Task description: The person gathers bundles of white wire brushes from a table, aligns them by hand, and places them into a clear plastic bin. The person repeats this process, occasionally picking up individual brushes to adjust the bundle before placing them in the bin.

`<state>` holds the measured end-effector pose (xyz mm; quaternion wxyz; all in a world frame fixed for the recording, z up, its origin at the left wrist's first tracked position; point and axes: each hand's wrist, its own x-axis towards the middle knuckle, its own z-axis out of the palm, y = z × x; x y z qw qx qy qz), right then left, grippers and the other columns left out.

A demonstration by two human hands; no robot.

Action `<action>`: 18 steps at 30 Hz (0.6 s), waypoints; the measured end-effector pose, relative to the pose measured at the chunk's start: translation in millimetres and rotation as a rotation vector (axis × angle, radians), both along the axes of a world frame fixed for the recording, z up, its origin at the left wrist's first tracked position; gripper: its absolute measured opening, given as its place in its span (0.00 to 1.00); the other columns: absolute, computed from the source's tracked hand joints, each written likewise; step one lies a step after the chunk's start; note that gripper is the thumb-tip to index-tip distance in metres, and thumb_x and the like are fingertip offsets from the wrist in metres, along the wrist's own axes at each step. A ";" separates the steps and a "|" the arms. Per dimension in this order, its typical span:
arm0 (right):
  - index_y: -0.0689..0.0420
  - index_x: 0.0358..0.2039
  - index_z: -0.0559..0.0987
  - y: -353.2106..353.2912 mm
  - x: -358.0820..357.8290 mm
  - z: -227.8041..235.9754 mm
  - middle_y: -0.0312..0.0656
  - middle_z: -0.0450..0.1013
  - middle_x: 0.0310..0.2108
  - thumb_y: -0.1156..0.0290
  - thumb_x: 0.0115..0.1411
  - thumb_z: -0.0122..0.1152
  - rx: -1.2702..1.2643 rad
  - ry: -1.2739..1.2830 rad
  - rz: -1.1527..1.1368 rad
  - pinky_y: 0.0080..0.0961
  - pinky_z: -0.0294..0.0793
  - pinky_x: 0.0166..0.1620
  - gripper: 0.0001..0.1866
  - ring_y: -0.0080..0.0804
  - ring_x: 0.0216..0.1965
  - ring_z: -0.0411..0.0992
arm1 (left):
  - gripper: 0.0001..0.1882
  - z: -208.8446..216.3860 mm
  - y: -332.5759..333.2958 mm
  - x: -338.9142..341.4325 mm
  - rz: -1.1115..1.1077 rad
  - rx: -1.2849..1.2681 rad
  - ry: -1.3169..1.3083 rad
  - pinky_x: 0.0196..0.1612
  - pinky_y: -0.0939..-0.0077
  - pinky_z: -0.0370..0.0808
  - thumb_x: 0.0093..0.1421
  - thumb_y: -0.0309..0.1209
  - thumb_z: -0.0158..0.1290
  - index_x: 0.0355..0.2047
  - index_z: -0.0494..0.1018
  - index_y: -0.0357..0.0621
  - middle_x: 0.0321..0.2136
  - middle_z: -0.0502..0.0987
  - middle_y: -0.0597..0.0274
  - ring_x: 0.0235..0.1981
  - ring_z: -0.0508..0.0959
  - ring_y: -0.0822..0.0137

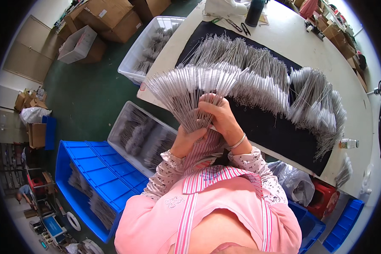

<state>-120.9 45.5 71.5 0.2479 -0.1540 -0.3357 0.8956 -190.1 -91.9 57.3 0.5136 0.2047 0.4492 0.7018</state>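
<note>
A thick fan of straw brushes [180, 91] with thin wire stems and white bristle ends spreads out in front of my chest, bristles pointing away from me. My left hand [187, 142] is closed round the lower stems. Higher up, on the right side of the bundle, my right hand [222, 115] has its thumb and fingers closed on the stems. Just beyond my hands, a long row of more straw brushes [262, 86] lies on a black cloth [258, 131] on the white table [343, 55]. Another heap of brushes [315, 99] sits farther right.
Brush-filled bins stand left of the table: a white bin [123, 70], a grey bin [114, 127] and a blue crate [61, 165]. A dark bottle [255, 13], scissors [245, 28] and a small jar [348, 143] are on the table. A red stool [326, 197] is below right.
</note>
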 end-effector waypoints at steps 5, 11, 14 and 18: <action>0.65 0.42 0.73 -1.2 1.9 6.2 0.41 0.73 0.34 0.77 0.53 0.61 -0.125 -0.066 -0.024 0.28 0.76 0.36 0.15 0.28 0.33 0.73 | 0.30 -3.1 -1.1 -1.5 -0.041 0.046 -0.010 0.19 0.81 0.68 0.55 0.23 0.55 0.57 0.58 0.40 0.38 0.75 0.56 0.26 0.74 0.69; 0.64 0.40 0.75 -4.8 2.0 13.7 0.42 0.74 0.31 0.75 0.54 0.62 -0.043 -0.126 -0.021 0.24 0.76 0.30 0.13 0.28 0.29 0.74 | 0.34 -5.0 -3.7 -3.2 -0.077 0.029 -0.049 0.19 0.81 0.68 0.55 0.25 0.56 0.60 0.55 0.41 0.39 0.74 0.55 0.27 0.75 0.68; 0.61 0.36 0.76 -3.2 4.8 12.3 0.41 0.74 0.31 0.74 0.54 0.63 -0.083 -0.138 0.029 0.23 0.76 0.28 0.10 0.27 0.28 0.74 | 0.34 -0.6 -4.2 4.1 -0.010 0.081 -0.056 0.19 0.80 0.68 0.55 0.24 0.56 0.60 0.55 0.40 0.39 0.74 0.55 0.27 0.75 0.68; 0.58 0.35 0.76 -5.4 4.7 3.6 0.41 0.74 0.32 0.74 0.53 0.63 -0.119 -0.078 0.017 0.22 0.75 0.32 0.08 0.27 0.30 0.74 | 0.32 -10.4 -4.7 -0.7 -0.038 0.059 -0.025 0.19 0.80 0.69 0.55 0.24 0.56 0.59 0.57 0.40 0.39 0.74 0.56 0.26 0.75 0.68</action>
